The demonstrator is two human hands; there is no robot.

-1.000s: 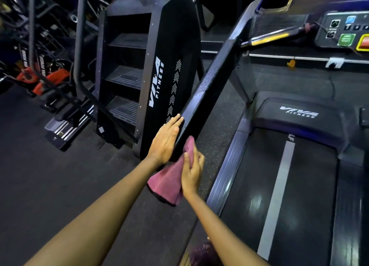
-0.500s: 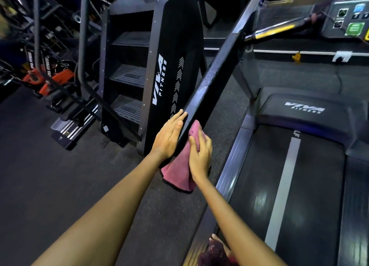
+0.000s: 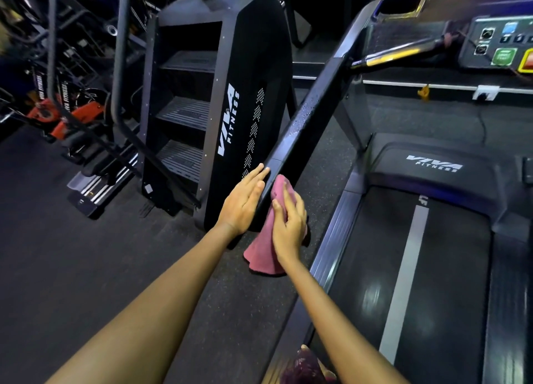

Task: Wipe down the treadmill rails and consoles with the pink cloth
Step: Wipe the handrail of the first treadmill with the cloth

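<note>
left hand [image 3: 245, 202] flat, fingers straight, resting on the outer side of the treadmill rail [image 3: 305, 124] at its lower end. right hand [image 3: 290, 222] presses the pink cloth [image 3: 264, 254] to the rail's inner side, fingers fairly straight over it; cloth tail hangs below the rail end. cup holder [image 3: 401, 4] at the rail's top: contents can't tell. console [image 3: 501, 43] right of the rail top, button text unreadable. "viva fitness" on the stair climber [image 3: 227, 95] left of the rail and on the motor cover [image 3: 432, 164] to its right.

Head cam, fwd & down, close over hands (single view).
</note>
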